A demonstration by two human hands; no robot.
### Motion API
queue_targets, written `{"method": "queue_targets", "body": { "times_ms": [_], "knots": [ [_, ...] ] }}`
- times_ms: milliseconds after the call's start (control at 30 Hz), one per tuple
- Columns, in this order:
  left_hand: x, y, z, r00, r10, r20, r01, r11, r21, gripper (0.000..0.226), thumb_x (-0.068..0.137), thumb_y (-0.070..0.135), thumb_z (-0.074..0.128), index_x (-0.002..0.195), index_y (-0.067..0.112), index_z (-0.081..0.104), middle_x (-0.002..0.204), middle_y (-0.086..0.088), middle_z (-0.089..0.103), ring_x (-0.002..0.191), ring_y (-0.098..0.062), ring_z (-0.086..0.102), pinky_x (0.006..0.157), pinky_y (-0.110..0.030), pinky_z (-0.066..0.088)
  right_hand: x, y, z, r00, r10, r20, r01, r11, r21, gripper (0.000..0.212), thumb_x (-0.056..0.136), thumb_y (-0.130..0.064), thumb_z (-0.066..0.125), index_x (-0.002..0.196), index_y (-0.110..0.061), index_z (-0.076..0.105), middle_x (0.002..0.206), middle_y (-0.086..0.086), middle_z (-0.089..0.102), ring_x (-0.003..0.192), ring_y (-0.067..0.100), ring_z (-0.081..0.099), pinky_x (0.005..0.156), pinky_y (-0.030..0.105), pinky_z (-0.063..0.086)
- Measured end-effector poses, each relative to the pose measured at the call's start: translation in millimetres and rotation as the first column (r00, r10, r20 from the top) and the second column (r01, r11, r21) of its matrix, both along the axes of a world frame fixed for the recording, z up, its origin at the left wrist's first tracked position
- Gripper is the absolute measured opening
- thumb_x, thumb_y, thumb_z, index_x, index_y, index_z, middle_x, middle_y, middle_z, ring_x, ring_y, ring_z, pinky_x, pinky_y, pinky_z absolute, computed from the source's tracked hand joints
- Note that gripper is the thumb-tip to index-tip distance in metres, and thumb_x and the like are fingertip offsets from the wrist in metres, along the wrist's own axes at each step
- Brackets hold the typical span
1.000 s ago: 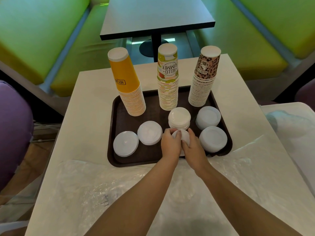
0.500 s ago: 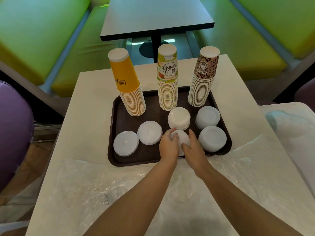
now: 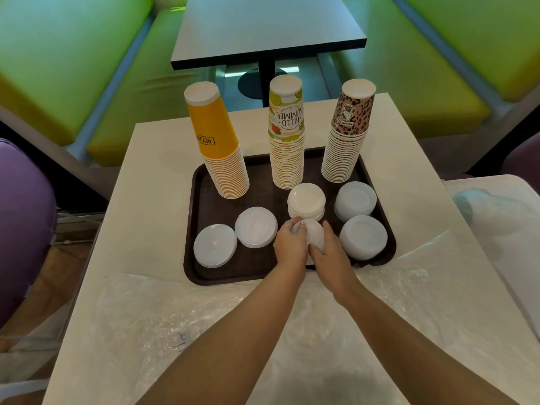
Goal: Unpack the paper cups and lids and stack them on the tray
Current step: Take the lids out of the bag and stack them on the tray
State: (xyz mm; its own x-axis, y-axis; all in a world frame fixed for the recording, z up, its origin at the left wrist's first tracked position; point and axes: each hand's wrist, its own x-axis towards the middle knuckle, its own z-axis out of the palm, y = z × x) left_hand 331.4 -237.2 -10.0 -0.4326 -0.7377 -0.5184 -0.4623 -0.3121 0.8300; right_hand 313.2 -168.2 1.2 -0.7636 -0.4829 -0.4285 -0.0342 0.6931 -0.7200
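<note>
Lids in a small white stack (image 3: 313,235) sit at the near middle of the dark brown tray (image 3: 201,276), gripped from both sides: the left hand (image 3: 290,247) curls its fingers round the stack's left edge and the right hand (image 3: 331,252) curls round its right edge. Just behind it stands a cream lid stack (image 3: 306,200). Two translucent lid stacks (image 3: 355,201) (image 3: 363,237) lie to the right, two more (image 3: 256,227) (image 3: 215,245) to the left. Along the tray's far side stand three upside-down towers of paper cups: yellow (image 3: 217,141), a "Hello Summer" fruit print (image 3: 286,133), and a leopard print (image 3: 347,133). The tray rests on a pale worktop (image 3: 157,182), with crumpled clear plastic wrapping (image 3: 163,325) spread over the near part under the forearms.
</note>
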Motion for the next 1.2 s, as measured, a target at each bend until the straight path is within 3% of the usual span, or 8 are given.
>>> {"method": "queue_targets", "body": {
  "times_ms": [300,600,867,1000,1100,1200],
  "knots": [
    [2,3,-1,0.998,0.050,-0.031,-0.050,0.999,-0.010,0.030,0.099,0.020,0.045,0.128,0.013,0.052,0.126,-0.005,0.056,0.107,-0.015,0.051,0.087,-0.027,0.044,2,1,4,0.999,-0.010,-0.034,0.008,0.999,-0.053,0.061,0.100,-0.017,0.042,0.151,-0.015,0.010,0.156,0.005,0.023,0.142,0.023,0.025,0.112,0.034,0.027],
    [6,2,1,0.997,0.067,-0.043,-0.069,0.996,-0.047,0.027,0.099,0.020,0.046,0.125,0.014,0.053,0.124,-0.004,0.058,0.107,-0.014,0.052,0.092,-0.029,0.045,4,3,9,0.998,-0.004,-0.068,-0.001,0.997,-0.076,0.062,0.100,-0.018,0.044,0.151,-0.017,0.010,0.156,0.003,0.023,0.142,0.022,0.025,0.111,0.032,0.027],
    [14,-1,23,0.994,0.039,-0.101,-0.062,0.970,-0.234,0.028,0.098,0.019,0.049,0.126,0.016,0.051,0.128,-0.002,0.055,0.108,-0.006,0.046,0.094,-0.023,0.039,7,8,18,0.984,-0.093,-0.154,0.053,0.968,-0.244,0.058,0.095,-0.012,0.053,0.146,-0.020,0.027,0.151,0.001,0.032,0.139,0.016,0.029,0.109,0.027,0.028],
    [24,-3,33,0.995,-0.065,-0.082,0.031,0.932,-0.360,0.032,0.096,0.020,0.054,0.127,0.020,0.049,0.131,0.001,0.053,0.116,-0.009,0.046,0.096,-0.024,0.038,9,15,22,0.981,-0.087,-0.174,0.042,0.969,-0.245,0.057,0.094,-0.012,0.055,0.145,-0.020,0.030,0.150,0.001,0.034,0.138,0.018,0.031,0.110,0.032,0.030],
    [33,-2,32,0.997,-0.076,-0.032,0.062,0.944,-0.324,0.036,0.095,0.019,0.055,0.130,0.020,0.047,0.136,-0.001,0.050,0.123,-0.015,0.046,0.100,-0.029,0.040,14,21,20,0.985,-0.053,-0.163,0.021,0.981,-0.193,0.058,0.094,-0.013,0.054,0.145,-0.019,0.028,0.150,0.003,0.033,0.137,0.020,0.032,0.110,0.033,0.031],
    [43,4,24,0.994,-0.112,0.016,0.113,0.980,-0.164,0.044,0.097,0.019,0.052,0.139,0.018,0.038,0.144,-0.005,0.042,0.130,-0.022,0.042,0.101,-0.032,0.040,18,25,14,0.991,0.011,-0.137,-0.022,0.997,-0.079,0.061,0.096,-0.017,0.053,0.148,-0.015,0.021,0.152,0.006,0.029,0.140,0.023,0.029,0.111,0.033,0.029]
  ]
}}
